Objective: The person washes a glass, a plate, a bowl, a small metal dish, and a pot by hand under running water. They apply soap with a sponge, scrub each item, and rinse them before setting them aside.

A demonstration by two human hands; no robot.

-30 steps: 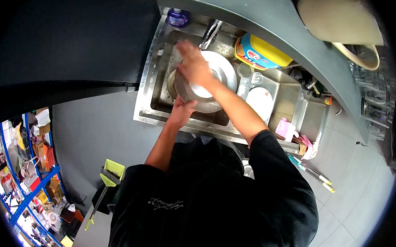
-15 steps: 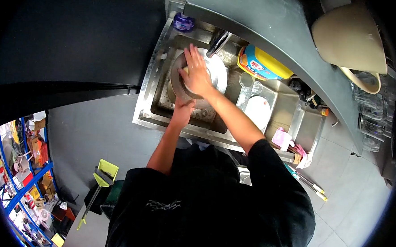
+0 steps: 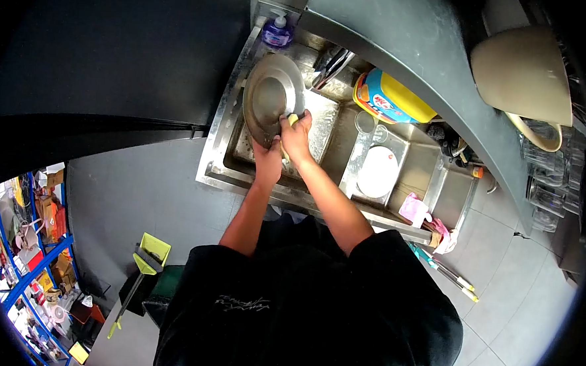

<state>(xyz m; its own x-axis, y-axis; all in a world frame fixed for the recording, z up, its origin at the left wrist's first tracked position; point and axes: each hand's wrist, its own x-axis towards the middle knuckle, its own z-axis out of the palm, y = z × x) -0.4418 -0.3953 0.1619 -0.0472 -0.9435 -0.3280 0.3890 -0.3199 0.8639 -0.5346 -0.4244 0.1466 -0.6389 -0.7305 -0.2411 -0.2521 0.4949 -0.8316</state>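
Over the left sink basin (image 3: 322, 128), a round, shallow metal dish (image 3: 268, 95) with a ringed inner surface is held tilted up. My left hand (image 3: 266, 164) is closed on its lower rim. Pinched in my right hand (image 3: 298, 142) is a yellow sponge (image 3: 292, 119), pressed at the dish's lower right edge. The fingers of both hands come close together there. Behind the dish, the metal tap (image 3: 332, 67) reaches out over the basin.
A purple pump bottle (image 3: 277, 32) stands at the sink's back left corner. Right of the basin are a yellow and blue tub (image 3: 390, 98), a glass (image 3: 365, 122) and a white plate (image 3: 377, 172). Pink cloths (image 3: 413, 208) hang near the front edge. A grey shelf (image 3: 406, 40) overhangs the back.
The dish has come up and tilted, uncovering more of the basin. My right hand has slid from its upper face down to the lower right rim, beside my left hand.
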